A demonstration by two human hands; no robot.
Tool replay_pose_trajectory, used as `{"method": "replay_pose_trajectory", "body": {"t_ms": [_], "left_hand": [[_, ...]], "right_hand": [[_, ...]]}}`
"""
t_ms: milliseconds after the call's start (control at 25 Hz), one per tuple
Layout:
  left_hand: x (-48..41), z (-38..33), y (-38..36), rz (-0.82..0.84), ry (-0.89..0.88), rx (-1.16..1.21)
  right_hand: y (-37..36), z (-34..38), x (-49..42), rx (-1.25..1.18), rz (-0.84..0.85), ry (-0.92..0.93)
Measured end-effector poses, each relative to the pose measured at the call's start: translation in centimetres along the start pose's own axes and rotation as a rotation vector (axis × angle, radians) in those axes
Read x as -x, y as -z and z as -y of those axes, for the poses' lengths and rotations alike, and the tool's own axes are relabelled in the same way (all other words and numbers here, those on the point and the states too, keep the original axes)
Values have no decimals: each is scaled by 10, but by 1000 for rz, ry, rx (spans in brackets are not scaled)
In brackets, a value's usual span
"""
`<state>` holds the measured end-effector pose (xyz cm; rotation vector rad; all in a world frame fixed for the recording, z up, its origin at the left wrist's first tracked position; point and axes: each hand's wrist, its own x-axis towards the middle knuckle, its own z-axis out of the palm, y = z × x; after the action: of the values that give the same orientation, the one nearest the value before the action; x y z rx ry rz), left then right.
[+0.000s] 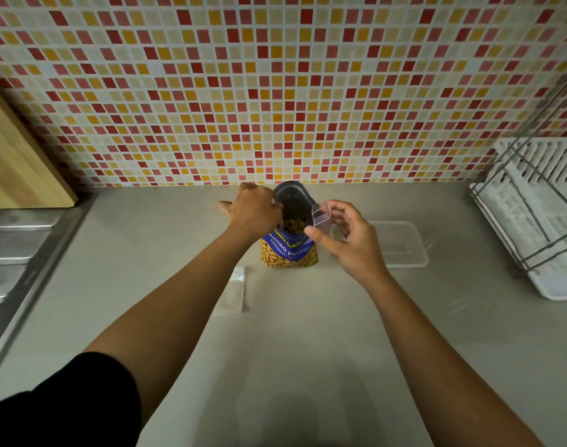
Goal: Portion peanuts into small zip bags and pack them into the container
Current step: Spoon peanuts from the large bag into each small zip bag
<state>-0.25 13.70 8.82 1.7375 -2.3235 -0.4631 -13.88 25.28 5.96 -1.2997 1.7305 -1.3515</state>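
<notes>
A: Near you, spare zip bags [232, 290] lie flat on the counter [308, 350]. Your right hand [346, 237] pinches a small zip bag [321, 217], mouth up.

B: Left hand [253, 211] curls into the peanut pouch [290, 243], fingers hidden. Keep the mouths close. Label reads "Salted Peanuts". Clear container [401, 246] sits right, empty.

The place was a home kitchen; a mosaic tile backsplash [275, 91] in red, yellow and cream ran behind the desk [308, 333]; a steel sink [14, 246], a wooden cutting board [20, 162] and a white dish rack [540, 214] flanked it.
</notes>
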Motion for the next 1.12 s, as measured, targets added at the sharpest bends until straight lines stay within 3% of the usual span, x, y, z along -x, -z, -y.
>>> {"method": "replay_pose_trajectory", "body": {"t_ms": [160,360,920,1120], "left_hand": [[-4,8,6,60,86,478],[0,12,17,88,176,768],[-9,32,42,-4,472,1066],[-17,36,68,-41,475,1103]], "right_hand": [[3,0,1,19,7,-4],[8,3,0,-14,-41,-14],[-1,22,-10,133,-53,19],[-2,28,-14,259,-53,60]]}}
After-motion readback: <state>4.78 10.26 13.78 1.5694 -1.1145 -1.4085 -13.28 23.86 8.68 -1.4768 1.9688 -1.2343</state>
